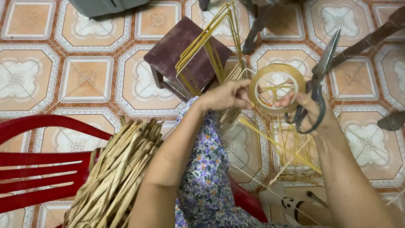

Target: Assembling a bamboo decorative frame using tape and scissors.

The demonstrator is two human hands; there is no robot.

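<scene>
The right hand (pixel 310 107) grips dark metal scissors (pixel 320 84) and a yellowish tape roll (pixel 276 88) — the left hand (pixel 225 96) pinches the roll's edge above the tiled floor (pixel 88 80).

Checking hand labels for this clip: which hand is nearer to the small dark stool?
Left. The left hand is just right of the stool, beside its corner. The right hand, holding scissors and a tape roll, is farther right.

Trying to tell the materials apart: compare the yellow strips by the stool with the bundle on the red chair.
The yellow strips are thin, bright and bent into standing frames; the bundle is dull tan, with broader flat strips lying packed together. The strips lean at the stool; the bundle rests on the red chair. Both are long strips.
</scene>
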